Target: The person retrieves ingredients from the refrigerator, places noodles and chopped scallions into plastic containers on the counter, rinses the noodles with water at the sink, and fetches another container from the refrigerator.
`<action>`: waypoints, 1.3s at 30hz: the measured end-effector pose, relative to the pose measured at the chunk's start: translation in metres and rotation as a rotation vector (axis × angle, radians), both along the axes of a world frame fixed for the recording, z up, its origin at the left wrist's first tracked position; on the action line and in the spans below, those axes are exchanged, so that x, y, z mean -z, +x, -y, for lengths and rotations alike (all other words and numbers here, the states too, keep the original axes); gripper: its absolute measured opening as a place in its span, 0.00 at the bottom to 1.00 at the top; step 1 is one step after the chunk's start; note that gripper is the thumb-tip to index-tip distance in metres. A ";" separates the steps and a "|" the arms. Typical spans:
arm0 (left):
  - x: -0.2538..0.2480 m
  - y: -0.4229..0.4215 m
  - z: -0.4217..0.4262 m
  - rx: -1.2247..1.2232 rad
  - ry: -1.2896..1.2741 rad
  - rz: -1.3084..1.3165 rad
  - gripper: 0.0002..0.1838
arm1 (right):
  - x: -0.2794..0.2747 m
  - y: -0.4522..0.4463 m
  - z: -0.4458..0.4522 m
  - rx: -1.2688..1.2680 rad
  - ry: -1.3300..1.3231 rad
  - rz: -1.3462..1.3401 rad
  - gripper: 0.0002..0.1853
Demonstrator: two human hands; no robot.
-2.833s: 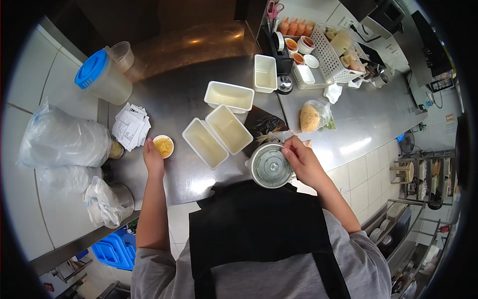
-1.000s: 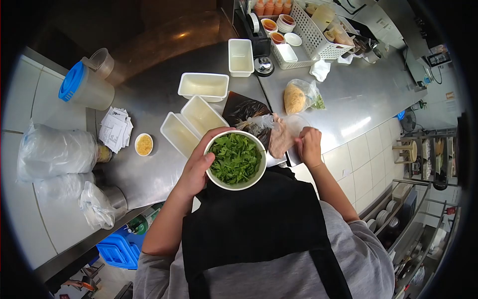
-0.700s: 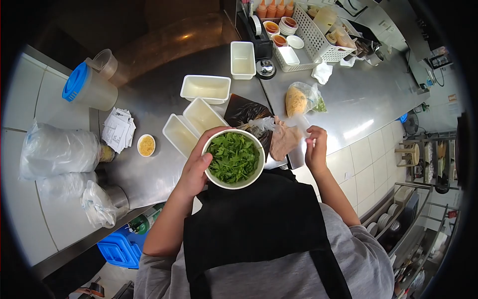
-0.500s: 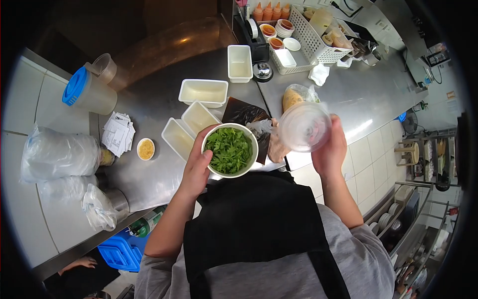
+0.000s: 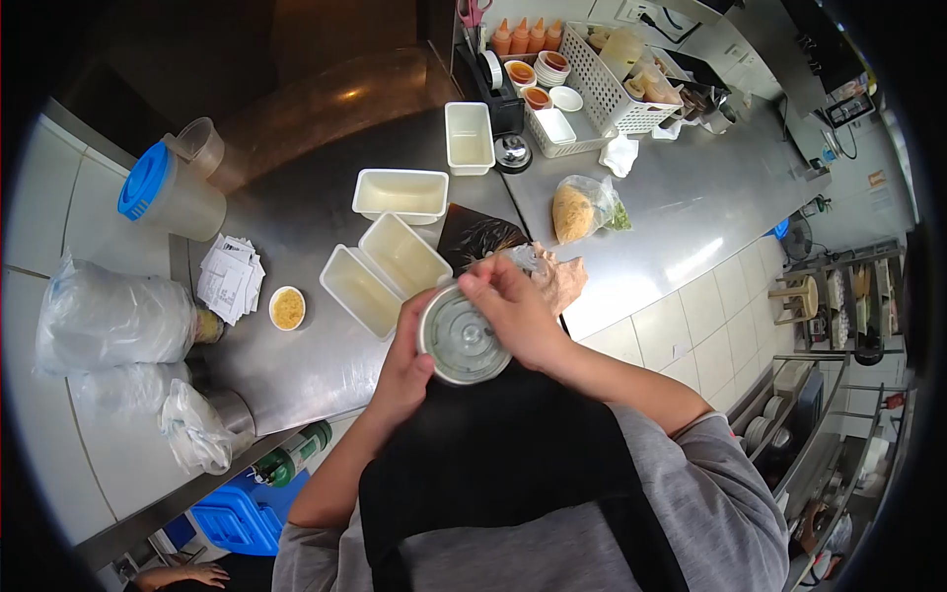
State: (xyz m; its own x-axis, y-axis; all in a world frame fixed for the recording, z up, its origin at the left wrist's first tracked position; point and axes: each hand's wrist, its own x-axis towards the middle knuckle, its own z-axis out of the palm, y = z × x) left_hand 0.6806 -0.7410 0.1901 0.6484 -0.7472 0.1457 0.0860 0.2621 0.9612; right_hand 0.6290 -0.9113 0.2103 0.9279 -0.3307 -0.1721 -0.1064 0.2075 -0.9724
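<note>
Left hand [image 5: 400,370], one: fingers curled around the side of the white cup [image 5: 462,380], thumb toward its near side. Right hand [image 5: 513,311], one: from my remote seat I read thumb and fingertips as gathered at the upper rim of the clear lid [image 5: 471,340], pinching or pressing there. Change noted: half a second ago the lid is apart in the right hand and leafy greens lie open to view; now it covers the cup, held in front of the apron [image 5: 503,464], and only a dull green tint shows through. I enter the cup as covered; whether the rim is seated all round, I cannot tell. Outward, on the steel counter [image 5: 681,217]: rectangular white tubs [image 5: 400,194], four, two of them side by side; black bag [image 5: 478,232], one; crumpled pinkish item [image 5: 560,281], one, nature unclear; bag of yellowish contents [image 5: 575,212], one; small cup of yellow bits [image 5: 287,308], one; paper slips [image 5: 229,278], one pile, uncounted; blue-lidded pitcher [image 5: 182,197], one; call bell [image 5: 512,153], one; orange bottles [image 5: 519,39], four; cups of red sauce [image 5: 538,99], three that I can see.
</note>
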 end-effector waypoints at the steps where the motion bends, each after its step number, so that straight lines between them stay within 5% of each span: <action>1: -0.003 -0.002 -0.004 0.003 -0.007 -0.003 0.37 | 0.002 0.002 -0.004 0.003 -0.007 -0.003 0.11; 4: -0.005 -0.003 -0.022 -0.084 0.062 -0.211 0.32 | 0.006 0.007 -0.023 -0.090 -0.044 0.118 0.10; 11: 0.007 -0.008 -0.073 -0.213 -0.056 -0.245 0.36 | -0.010 0.018 -0.052 -0.435 -0.053 -0.051 0.19; 16: 0.008 0.007 -0.100 -0.217 0.063 -0.239 0.28 | -0.015 0.034 -0.075 -0.510 -0.297 -0.005 0.19; 18: 0.003 0.012 -0.109 -0.194 0.108 -0.472 0.23 | -0.005 0.037 -0.088 -0.499 -0.231 0.003 0.22; 20: -0.004 0.009 -0.118 -0.268 0.115 -0.364 0.23 | -0.005 0.040 -0.099 -0.479 -0.166 0.012 0.24; 22: -0.002 0.006 -0.129 -0.331 0.129 -0.258 0.24 | -0.022 0.042 -0.107 -0.645 -0.112 0.030 0.39; 24: 0.014 0.007 -0.148 -0.336 -0.124 -0.677 0.27 | -0.006 0.046 -0.119 -0.707 -0.202 0.058 0.45; 26: 0.030 0.009 -0.166 -0.368 -0.059 -0.647 0.28 | 0.011 0.048 -0.126 -0.819 -0.372 0.095 0.56; 29: 0.053 0.030 -0.206 -0.540 0.014 -0.720 0.30 | 0.022 0.048 -0.128 -0.871 -0.604 0.140 0.58; 32: 0.097 0.061 -0.253 -0.881 0.117 -0.498 0.27 | 0.020 0.044 -0.114 -0.909 -0.598 0.100 0.50; 34: 0.115 0.077 -0.275 -1.086 0.600 -0.161 0.30 | 0.030 0.033 -0.098 -0.916 -0.628 0.121 0.36; 37: 0.103 0.089 -0.266 -1.199 0.581 -0.010 0.28 | -0.008 0.020 -0.068 -0.852 -0.500 -0.141 0.29; 39: 0.081 0.087 -0.248 -1.221 0.958 0.663 0.29 | -0.003 0.008 -0.042 -0.542 -0.449 -0.049 0.19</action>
